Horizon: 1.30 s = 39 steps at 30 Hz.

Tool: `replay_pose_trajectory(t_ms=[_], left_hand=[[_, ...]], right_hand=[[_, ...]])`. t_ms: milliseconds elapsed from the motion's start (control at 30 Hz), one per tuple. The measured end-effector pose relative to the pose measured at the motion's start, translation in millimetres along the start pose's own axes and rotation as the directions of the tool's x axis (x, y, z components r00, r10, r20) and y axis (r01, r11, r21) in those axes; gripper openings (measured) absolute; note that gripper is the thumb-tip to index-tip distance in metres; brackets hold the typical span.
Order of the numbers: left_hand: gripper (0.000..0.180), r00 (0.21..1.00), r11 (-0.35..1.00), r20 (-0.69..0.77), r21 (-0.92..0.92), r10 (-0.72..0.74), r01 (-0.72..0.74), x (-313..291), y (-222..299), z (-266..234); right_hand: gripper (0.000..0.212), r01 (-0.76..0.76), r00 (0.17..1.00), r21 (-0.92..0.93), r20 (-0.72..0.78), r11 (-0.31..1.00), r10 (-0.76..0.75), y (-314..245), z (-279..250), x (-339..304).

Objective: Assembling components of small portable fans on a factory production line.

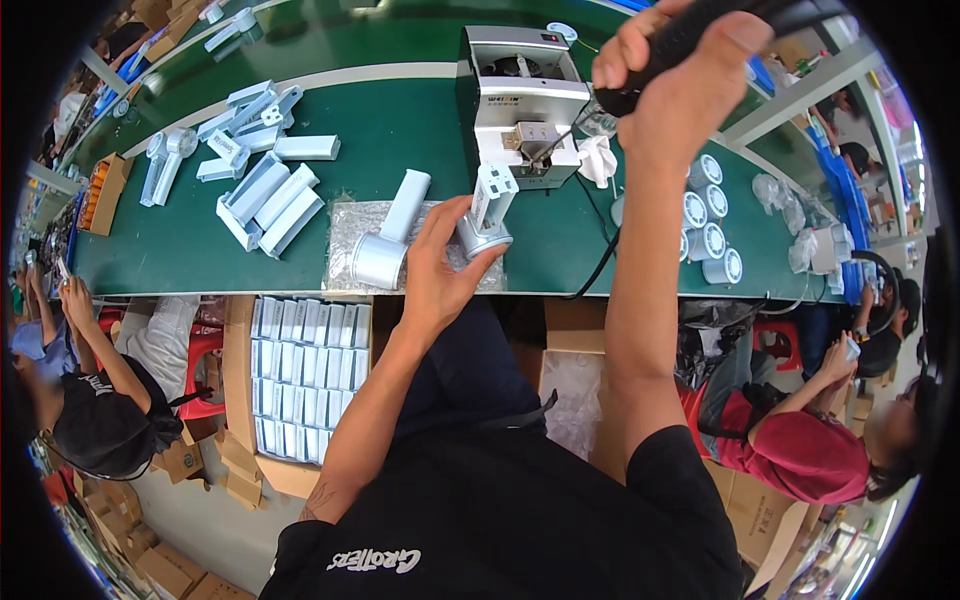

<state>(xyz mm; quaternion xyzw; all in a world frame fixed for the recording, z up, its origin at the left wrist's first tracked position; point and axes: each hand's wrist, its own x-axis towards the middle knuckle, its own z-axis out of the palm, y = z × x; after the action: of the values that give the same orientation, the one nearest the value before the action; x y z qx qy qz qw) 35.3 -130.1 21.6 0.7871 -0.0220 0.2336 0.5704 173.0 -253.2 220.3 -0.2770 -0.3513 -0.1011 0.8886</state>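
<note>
My left hand [440,275] grips a pale blue plastic housing [493,203] by its round base near the table's front edge. Its hollow handle points upward, with small holes at the top end. High on the right, my right hand [690,95] is wrapped around a black electric screwdriver [672,55], raised above the table. The screwdriver's tip points down and left toward a black-and-silver screw feeder [520,105]. Left of my left hand, a second housing [385,258] lies on a bubble-wrap sheet [345,225].
Loose handle shells [265,195] are piled on the green table [390,130]. Several round white-blue parts [708,240] stand at right. A cable [600,265] runs over the front edge. Below sits a carton packed with shells [310,365]. Co-workers sit on both sides.
</note>
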Motion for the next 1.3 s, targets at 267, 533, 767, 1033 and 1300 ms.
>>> replay_pose_trajectory(t_ms=[267,533,767,1033,1300], left_hand=[[0.059,1.0,1.0,0.013,0.016,-0.006,0.006,0,3,-2],[0.058,1.0,1.0,0.025,0.001,-0.006,0.006,1,5,0],[0.059,1.0,1.0,0.004,-0.01,-0.014,0.014,0,4,0],[0.059,1.0,1.0,0.022,0.012,-0.016,0.016,3,8,-1],[0.06,1.0,1.0,0.02,0.005,0.009,-0.009,2,6,-1]], right_hand=[[0.058,0.022,0.999,-0.585,-0.02,0.811,-0.042,17,-18,-3],[0.06,0.015,1.0,-0.581,-0.014,0.814,-0.028,9,-21,-2],[0.099,-0.258,0.966,-0.511,-0.139,0.82,0.217,-21,-19,-28],[0.105,-0.236,0.967,-0.177,0.054,0.955,0.249,-5,0,-54],[0.104,-0.31,0.949,-0.305,-0.043,0.9,0.313,6,6,-60]])
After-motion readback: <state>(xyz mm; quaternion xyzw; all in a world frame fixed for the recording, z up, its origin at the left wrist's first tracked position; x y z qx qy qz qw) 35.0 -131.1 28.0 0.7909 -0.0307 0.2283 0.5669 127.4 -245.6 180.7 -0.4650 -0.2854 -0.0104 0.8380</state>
